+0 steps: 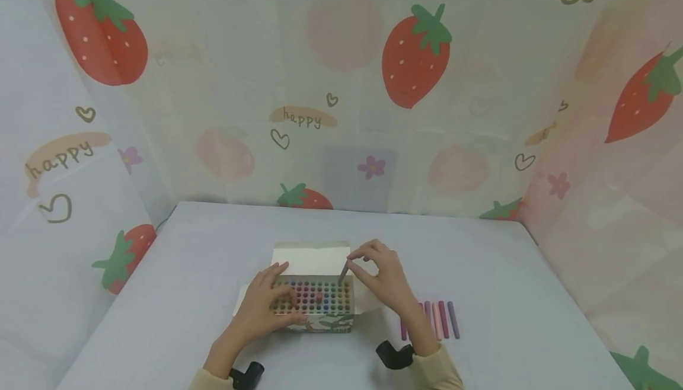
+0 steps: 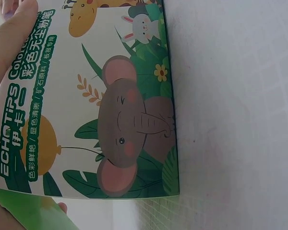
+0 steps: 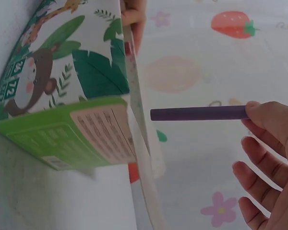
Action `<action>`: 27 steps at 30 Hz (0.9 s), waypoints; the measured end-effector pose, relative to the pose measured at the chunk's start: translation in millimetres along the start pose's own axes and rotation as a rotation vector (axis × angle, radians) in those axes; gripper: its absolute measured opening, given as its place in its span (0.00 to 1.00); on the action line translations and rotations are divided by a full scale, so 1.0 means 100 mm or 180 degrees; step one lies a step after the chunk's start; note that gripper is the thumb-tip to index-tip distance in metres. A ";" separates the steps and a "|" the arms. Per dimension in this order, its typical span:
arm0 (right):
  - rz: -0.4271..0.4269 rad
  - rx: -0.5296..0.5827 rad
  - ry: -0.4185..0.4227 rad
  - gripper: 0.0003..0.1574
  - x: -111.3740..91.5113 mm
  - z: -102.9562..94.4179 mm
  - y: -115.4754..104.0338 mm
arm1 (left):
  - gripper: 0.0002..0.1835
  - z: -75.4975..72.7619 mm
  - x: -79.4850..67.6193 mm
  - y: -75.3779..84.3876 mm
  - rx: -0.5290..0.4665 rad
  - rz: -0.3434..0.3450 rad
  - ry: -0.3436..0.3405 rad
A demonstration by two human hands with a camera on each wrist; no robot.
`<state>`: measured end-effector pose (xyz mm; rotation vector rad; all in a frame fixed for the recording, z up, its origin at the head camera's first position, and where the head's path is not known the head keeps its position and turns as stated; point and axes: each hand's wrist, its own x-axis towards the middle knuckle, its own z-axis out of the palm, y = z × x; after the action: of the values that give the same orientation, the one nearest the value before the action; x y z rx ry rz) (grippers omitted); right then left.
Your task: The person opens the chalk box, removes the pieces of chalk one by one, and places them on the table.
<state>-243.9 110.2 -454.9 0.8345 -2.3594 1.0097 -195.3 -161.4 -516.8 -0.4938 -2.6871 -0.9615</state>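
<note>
An open box of coloured chalk stands on the table, its rows of chalk ends facing up and its lid folded back. My left hand holds the box at its left side, thumb along the front edge and fingers over the top. Between thumb and fingertip, my right hand pinches a purple chalk stick. In the head view that stick slants down over the far right corner of the rows. One reddish chalk stands higher than its neighbours. An elephant picture shows on the box front.
Several loose chalk sticks in pink and purple lie side by side right of the box, partly behind my right forearm. A side flap juts out from the box's right. Strawberry-print curtains surround the white table.
</note>
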 end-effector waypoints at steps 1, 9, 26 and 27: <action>0.0031 0.0002 0.0015 0.07 0.00 -0.02 0.02 | 0.21 0.00 0.00 0.00 -0.0001 -0.0005 -0.0002; 0.0187 0.0057 0.0149 0.07 -0.05 -0.18 0.15 | 0.21 0.00 0.00 0.00 -0.0005 0.0002 0.0005; 0.0281 0.0007 0.0381 0.10 -0.19 -0.48 0.32 | 0.21 0.00 -0.01 0.00 -0.0021 0.0018 0.0010; 0.0288 0.0016 0.0385 0.10 -0.20 -0.50 0.33 | 0.21 0.00 0.00 0.00 -0.0021 0.0028 0.0015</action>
<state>-243.9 172.9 -451.5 0.6543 -2.3101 1.0718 -194.7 -161.7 -516.5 -0.5037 -2.6761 -0.9683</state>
